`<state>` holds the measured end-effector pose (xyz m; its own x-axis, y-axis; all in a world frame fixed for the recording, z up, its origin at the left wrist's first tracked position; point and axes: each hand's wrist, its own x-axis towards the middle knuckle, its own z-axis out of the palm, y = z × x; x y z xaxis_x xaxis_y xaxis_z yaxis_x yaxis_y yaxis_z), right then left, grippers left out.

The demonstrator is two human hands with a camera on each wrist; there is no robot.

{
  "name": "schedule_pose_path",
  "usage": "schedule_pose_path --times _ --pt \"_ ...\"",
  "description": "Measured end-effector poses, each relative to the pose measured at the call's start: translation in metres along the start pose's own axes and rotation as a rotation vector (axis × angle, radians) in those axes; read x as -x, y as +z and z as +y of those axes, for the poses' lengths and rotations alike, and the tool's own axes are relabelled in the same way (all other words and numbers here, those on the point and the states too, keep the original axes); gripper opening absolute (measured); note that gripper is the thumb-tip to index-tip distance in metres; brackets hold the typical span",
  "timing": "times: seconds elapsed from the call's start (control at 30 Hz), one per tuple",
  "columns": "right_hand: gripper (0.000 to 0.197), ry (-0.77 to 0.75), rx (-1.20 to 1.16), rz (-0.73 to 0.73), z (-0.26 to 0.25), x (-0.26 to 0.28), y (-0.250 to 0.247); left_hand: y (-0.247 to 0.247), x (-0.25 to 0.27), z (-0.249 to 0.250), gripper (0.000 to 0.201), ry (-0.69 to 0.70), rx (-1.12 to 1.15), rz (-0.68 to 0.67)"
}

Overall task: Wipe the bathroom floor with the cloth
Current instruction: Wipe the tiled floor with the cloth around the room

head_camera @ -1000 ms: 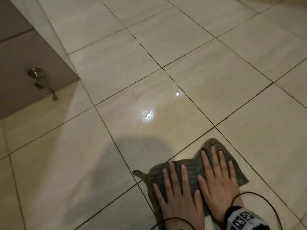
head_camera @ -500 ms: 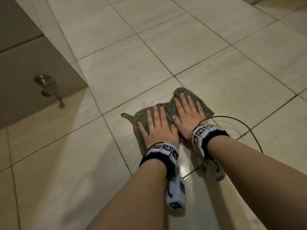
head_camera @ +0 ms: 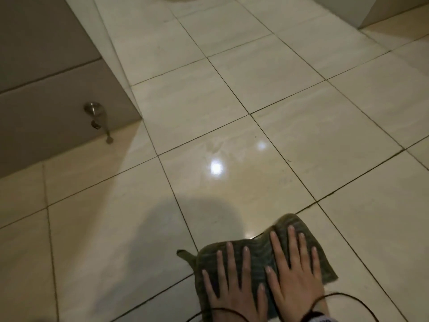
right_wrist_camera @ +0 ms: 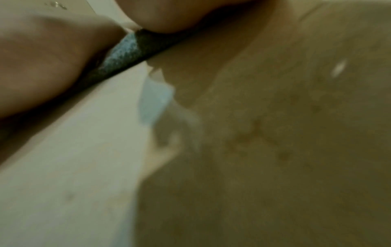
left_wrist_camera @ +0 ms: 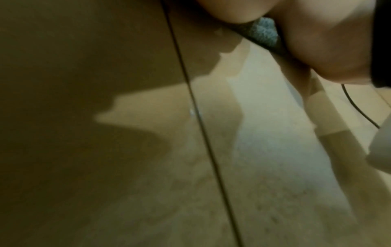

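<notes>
I am pressing my left hand (head_camera: 234, 282) and right hand (head_camera: 296, 273) flat, fingers straight and spread, side by side on the dark green cloth (head_camera: 260, 252), which is lying on the tiled floor (head_camera: 232, 101) across a grout line. Beyond it, the tile is glinting. A grey cabinet (head_camera: 46, 101) is standing far left.

We're down in a bathroom here. Glossy cream floor tiles (head_camera: 232, 94) with dark grout lines, and a metal valve (head_camera: 96, 112) low on the wall.
</notes>
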<state>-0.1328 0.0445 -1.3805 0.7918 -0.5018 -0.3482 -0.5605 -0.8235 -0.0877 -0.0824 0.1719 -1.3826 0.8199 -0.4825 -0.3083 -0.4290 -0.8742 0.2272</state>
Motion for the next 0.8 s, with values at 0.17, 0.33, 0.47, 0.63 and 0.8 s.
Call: schedule_pose_path --times 0.17,0.33,0.47,0.63,0.8 --pt "0.067 -0.001 -0.034 -0.027 -0.013 -0.025 -0.018 -0.014 -0.027 0.002 0.083 -0.009 0.039 0.044" --pt "0.066 0.032 -0.03 0.006 -0.048 -0.117 -0.046 -0.043 -0.128 -0.013 0.073 0.023 0.068 0.105" --pt "0.071 0.022 -0.03 0.025 -0.068 -0.194 -0.071 -0.063 -0.201 -0.017 0.07 0.024 0.074 0.171" --pt "0.068 0.03 -0.003 -0.029 -0.073 -0.215 -0.082 -0.064 -0.208 -0.018 0.073 0.049 0.074 0.202" --pt "0.064 0.026 -0.002 -0.005 -0.074 -0.204 -0.075 -0.064 -0.208 -0.019 0.071 0.058 0.053 0.175"
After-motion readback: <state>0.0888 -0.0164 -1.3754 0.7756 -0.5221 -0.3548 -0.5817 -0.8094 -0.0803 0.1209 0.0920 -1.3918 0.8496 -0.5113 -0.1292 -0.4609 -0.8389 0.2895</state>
